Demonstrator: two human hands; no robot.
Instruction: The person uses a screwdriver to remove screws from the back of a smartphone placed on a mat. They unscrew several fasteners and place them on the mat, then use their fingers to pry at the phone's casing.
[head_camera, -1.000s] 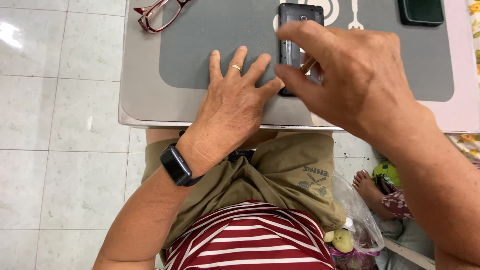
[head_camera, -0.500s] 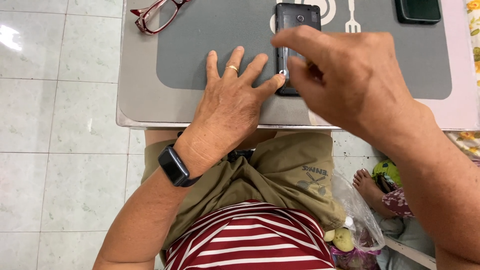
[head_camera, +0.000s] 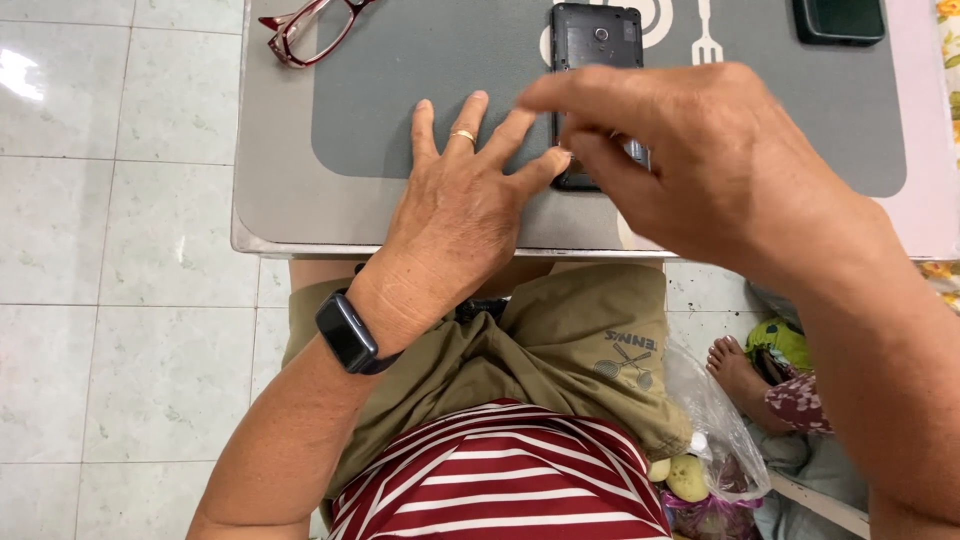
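Observation:
A black phone (head_camera: 597, 40) lies back up on a grey place mat (head_camera: 420, 90) on the table. My left hand (head_camera: 455, 215), with a ring and a black wrist band (head_camera: 346, 333), rests flat on the mat with fingers spread. Its index fingertip touches the phone's left edge. My right hand (head_camera: 700, 165) reaches in from the right and covers the phone's lower half. Its thumb and fingertips are curled in on the phone there, which hides that part.
Red-framed glasses (head_camera: 315, 25) lie at the mat's far left corner. A dark green case (head_camera: 838, 18) sits at the far right. The table edge (head_camera: 300, 248) runs just in front of my lap. A plastic bag with produce (head_camera: 700, 470) and another person's foot (head_camera: 740, 370) are at the lower right.
My right hand has shifted slightly down the phone, so more of the phone's top shows. The left hand stays flat on the mat.

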